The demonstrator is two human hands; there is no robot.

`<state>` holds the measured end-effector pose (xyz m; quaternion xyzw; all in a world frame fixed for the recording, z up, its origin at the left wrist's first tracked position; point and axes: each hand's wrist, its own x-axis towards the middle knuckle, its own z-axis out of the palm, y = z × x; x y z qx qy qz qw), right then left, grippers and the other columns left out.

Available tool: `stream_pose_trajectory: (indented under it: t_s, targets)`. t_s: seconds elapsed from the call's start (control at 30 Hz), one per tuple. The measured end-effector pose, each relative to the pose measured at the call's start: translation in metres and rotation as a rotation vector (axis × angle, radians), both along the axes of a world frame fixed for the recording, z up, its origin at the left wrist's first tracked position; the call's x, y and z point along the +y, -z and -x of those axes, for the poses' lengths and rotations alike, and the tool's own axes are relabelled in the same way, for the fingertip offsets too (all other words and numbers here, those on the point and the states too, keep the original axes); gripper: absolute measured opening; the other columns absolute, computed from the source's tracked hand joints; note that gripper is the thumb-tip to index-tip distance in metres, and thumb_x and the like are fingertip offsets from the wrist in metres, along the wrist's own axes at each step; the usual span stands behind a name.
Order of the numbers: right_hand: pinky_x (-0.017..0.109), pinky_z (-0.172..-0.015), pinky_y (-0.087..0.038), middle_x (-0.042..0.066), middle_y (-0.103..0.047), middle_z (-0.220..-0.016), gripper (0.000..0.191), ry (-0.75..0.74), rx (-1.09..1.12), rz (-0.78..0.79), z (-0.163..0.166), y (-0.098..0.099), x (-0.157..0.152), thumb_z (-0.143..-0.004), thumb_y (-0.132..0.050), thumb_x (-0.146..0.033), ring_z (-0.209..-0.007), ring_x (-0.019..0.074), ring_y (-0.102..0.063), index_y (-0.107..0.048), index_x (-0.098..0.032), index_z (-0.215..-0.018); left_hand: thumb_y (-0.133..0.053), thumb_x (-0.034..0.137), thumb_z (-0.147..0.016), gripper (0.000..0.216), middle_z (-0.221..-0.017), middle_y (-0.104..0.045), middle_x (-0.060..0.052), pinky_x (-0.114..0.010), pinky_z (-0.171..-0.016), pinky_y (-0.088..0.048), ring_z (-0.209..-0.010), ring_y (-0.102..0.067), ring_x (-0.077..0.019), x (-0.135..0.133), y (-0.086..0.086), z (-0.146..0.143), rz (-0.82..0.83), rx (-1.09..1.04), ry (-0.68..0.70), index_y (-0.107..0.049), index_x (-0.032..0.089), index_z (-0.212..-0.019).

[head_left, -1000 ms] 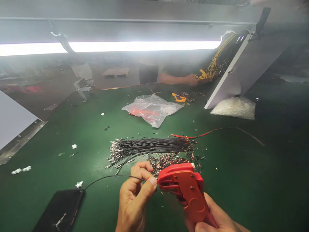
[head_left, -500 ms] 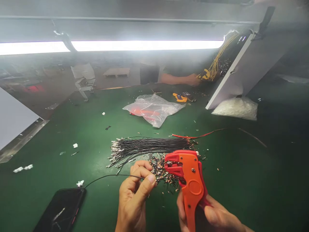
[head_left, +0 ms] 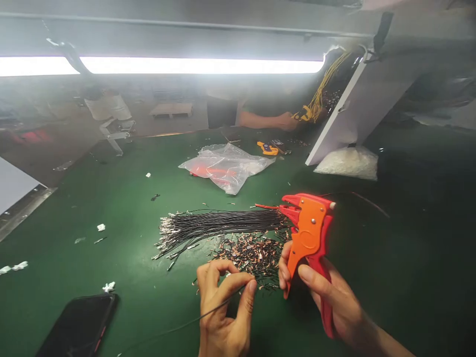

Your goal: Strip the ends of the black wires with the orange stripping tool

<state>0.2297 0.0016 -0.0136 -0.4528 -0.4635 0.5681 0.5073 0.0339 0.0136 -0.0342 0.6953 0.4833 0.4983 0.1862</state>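
Observation:
Between thumb and forefinger, my left hand [head_left: 225,310] pinches a thin black wire [head_left: 186,325] that trails down to the lower left. My right hand [head_left: 334,292] grips an orange and red wire stripper [head_left: 310,225] by its handles, its jaws pointing left. The jaws hang above the right end of a bundle of black wires [head_left: 223,221], whose left ends carry metal terminals. Just beyond my left hand is a pile of cut wire scraps [head_left: 256,253] with copper and black bits. The wire's tip at my fingers is too small to make out.
A clear plastic bag [head_left: 230,166] with something red inside lies behind the bundle. A phone [head_left: 80,325] rests at the lower left. Farther back are a yellow tool [head_left: 267,148], a bag of white pieces [head_left: 349,163], a slanted panel [head_left: 340,109] and another person's arm [head_left: 264,120].
The wire stripper has risen and moved right, away from my left hand. My left hand has shifted slightly right and down with the wire. The whole view has shifted a little.

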Motion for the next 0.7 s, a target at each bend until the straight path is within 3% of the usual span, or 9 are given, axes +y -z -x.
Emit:
stream_pose_trajectory:
  t_s: [0.13,0.23,0.47,0.7]
  targets:
    - [0.04,-0.068,-0.045,0.001,-0.057,-0.076,0.028,0.237,-0.731,0.056,-0.012,-0.01,0.013,-0.09,-0.05,-0.052,-0.068,0.0229,-0.054,-0.053,-0.025,-0.098,-0.067,0.012,-0.084,0.017,-0.086,-0.058,-0.001,-0.033,-0.077,-0.041,-0.087,-0.051,-0.02,0.001,0.009,-0.002,-0.103,0.143,0.06,-0.069,0.028,-0.089]
    - [0.038,-0.066,-0.044,0.002,-0.062,-0.08,0.027,0.361,-1.113,0.109,-0.023,-0.017,0.023,-0.081,-0.056,-0.05,-0.071,0.0264,-0.059,-0.053,-0.026,-0.093,-0.066,0.011,-0.085,0.018,-0.087,-0.058,-0.001,-0.033,-0.077,-0.039,-0.088,-0.05,-0.0202,0.004,0.01,0.0,-0.127,0.175,0.047,-0.067,0.027,-0.09]
    - [0.039,-0.068,-0.049,0.008,-0.069,-0.091,0.028,0.266,-1.569,0.246,-0.034,-0.006,0.032,-0.088,-0.056,-0.051,-0.088,0.0326,-0.068,-0.051,-0.024,-0.09,-0.066,0.009,-0.085,0.02,-0.088,-0.059,0.0,-0.032,-0.078,-0.04,-0.091,-0.049,-0.0195,0.005,0.009,0.002,-0.126,0.184,0.049,-0.062,0.026,-0.095]
    - [0.044,-0.078,-0.052,0.013,-0.066,-0.1,0.034,0.225,-1.67,0.166,-0.028,0.006,0.026,-0.095,-0.053,-0.049,-0.097,0.0337,-0.066,-0.057,-0.017,-0.105,-0.066,0.009,-0.084,0.019,-0.086,-0.058,0.0,-0.034,-0.078,-0.037,-0.088,-0.048,-0.0197,0.004,0.009,0.0,-0.159,0.189,0.016,-0.062,0.025,-0.093]
